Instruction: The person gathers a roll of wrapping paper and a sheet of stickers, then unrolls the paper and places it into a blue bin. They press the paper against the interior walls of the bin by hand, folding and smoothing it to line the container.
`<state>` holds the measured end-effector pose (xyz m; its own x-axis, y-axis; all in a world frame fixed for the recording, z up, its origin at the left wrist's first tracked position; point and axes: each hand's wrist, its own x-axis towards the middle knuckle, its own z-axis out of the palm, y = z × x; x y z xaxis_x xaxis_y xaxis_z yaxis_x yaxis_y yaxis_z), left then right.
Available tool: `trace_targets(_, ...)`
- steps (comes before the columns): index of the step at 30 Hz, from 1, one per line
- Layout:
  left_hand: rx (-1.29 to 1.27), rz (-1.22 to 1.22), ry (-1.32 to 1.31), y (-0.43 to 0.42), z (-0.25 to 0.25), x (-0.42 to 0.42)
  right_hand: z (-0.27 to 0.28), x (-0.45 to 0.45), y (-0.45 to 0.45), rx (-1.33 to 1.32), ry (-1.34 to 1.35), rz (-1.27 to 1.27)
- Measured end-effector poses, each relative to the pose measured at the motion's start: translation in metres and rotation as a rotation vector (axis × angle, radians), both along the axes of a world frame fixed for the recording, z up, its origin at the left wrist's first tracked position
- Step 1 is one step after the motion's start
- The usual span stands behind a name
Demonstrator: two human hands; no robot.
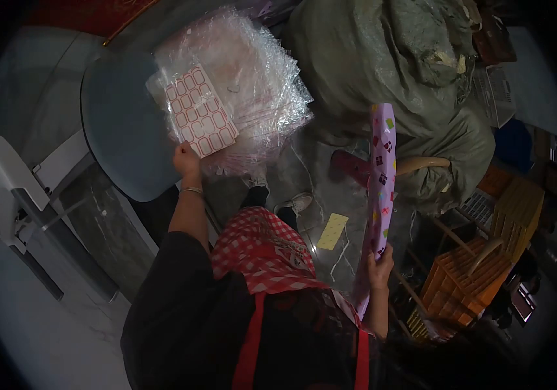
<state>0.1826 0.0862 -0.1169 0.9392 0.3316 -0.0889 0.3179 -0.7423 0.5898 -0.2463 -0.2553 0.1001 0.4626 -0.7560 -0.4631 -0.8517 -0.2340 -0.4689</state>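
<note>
My left hand (187, 161) is closed at the lower left corner of a stack of label sheets (202, 112), white with rows of red-outlined boxes. These lie over a pile of clear plastic bags (259, 84) with a pinkish tint. In my right hand (380, 268) is a long lilac roll of wrapping paper (382, 175) printed with small coloured gift shapes. It stands nearly upright in the picture, and its lower end runs down beside my apron (265, 250). The fingers of the right hand wrap round its lower part.
A grey chair seat (113, 123) is under the bags' left side, with a white armrest (5, 162) further left. Large olive-green sacks (356, 58) fill the top right. A yellow sheet (330, 231) lies on the floor. Orange-brown baskets (460, 279) stand at the right.
</note>
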Motion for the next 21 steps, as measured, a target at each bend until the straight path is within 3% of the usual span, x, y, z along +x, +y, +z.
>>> trace_targets(5,-0.069,0.226,-0.268,0.017,-0.011,0.002,-0.008,-0.007,-0.005,-0.024,-0.003,0.077)
trace_targets(8,-0.212,0.277,-0.132,0.011,0.003,0.003,-0.003,-0.005,-0.005,-0.054,0.058,0.116)
trace_targets(10,-0.649,0.34,0.11,0.002,0.02,0.003,-0.001,-0.005,-0.005,-0.039,0.061,0.115)
trace_targets(13,-0.814,0.424,0.314,0.005,0.022,0.005,-0.004,-0.009,-0.004,-0.047,0.042,0.135)
trace_targets(16,-0.774,0.495,0.432,0.004,0.023,-0.006,-0.002,-0.014,-0.002,-0.045,0.037,0.148)
trace_targets(20,-0.921,0.274,0.542,0.019,-0.002,-0.051,0.002,-0.024,0.009,0.089,0.116,0.104)
trace_targets(21,-1.136,0.214,0.551,0.003,0.01,-0.07,0.001,-0.032,0.012,0.103,0.175,0.127)
